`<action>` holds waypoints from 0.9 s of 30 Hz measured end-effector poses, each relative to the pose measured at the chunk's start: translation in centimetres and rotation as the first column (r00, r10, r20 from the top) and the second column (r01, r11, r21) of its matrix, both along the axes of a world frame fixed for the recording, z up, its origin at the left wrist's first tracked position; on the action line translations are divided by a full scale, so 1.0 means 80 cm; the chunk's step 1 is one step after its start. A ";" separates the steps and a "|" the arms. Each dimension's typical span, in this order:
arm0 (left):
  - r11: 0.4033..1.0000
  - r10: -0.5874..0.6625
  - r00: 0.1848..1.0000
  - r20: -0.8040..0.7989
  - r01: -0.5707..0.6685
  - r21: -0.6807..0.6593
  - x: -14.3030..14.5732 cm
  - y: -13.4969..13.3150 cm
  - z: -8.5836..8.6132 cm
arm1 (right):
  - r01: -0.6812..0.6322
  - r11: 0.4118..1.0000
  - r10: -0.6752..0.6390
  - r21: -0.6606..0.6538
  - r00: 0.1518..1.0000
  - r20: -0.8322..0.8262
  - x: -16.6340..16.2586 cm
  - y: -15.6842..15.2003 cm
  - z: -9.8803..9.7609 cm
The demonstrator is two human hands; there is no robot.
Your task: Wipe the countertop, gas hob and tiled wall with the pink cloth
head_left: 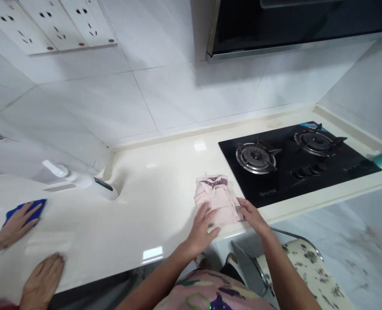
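Observation:
A folded pale pink cloth [221,200] with a purple-patterned strip at its far end lies on the cream countertop, near the front edge and just left of the gas hob [281,183]. My left hand [201,230] rests at the cloth's near left side, its fingers spread and touching the fabric. Against the right edge of the cloth lies my right hand [253,216], with its fingers stretched out; part of its fingertips blends into the folds. Both hands have the cloth between them.
At the left, a co-worker's hand [18,226] presses a blue cloth [42,207] on the counter; their other hand [44,275] lies flat nearby. A white handheld device [84,181] stands close to the wall corner. A chair with a floral seat [302,258] is below right, under a range hood [291,26].

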State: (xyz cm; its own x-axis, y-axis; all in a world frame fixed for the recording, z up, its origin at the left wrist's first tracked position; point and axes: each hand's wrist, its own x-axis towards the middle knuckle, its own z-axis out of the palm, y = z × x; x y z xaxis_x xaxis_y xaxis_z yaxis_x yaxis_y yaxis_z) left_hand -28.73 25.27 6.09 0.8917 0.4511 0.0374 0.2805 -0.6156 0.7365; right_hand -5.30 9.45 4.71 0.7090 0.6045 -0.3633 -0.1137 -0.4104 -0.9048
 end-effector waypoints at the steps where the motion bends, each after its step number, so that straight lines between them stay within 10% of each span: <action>1: 0.997 0.053 0.997 0.055 -0.056 0.052 -0.016 0.012 -0.007 | 0.042 0.998 -0.036 -0.052 0.994 0.108 0.003 -0.008 -0.001; 5: 0.938 0.248 0.952 0.182 -0.283 0.202 -0.066 0.065 -0.024 | 0.061 0.990 0.023 -0.124 0.812 0.583 -0.015 0.007 0.012; 13: 0.889 0.447 0.890 0.089 -0.453 0.067 -0.073 0.081 -0.021 | -0.149 0.810 0.527 -0.567 0.609 0.593 -0.135 0.151 0.029; 20: 0.885 0.358 0.934 0.021 -0.346 0.312 -0.074 0.083 -0.023 | -0.312 0.922 0.368 -0.228 0.531 0.763 -0.114 0.097 0.011; 27: 0.834 0.357 0.932 -0.053 -0.293 0.467 -0.070 0.082 -0.018 | 0.085 0.994 0.009 -0.063 0.529 0.849 -0.034 0.025 0.054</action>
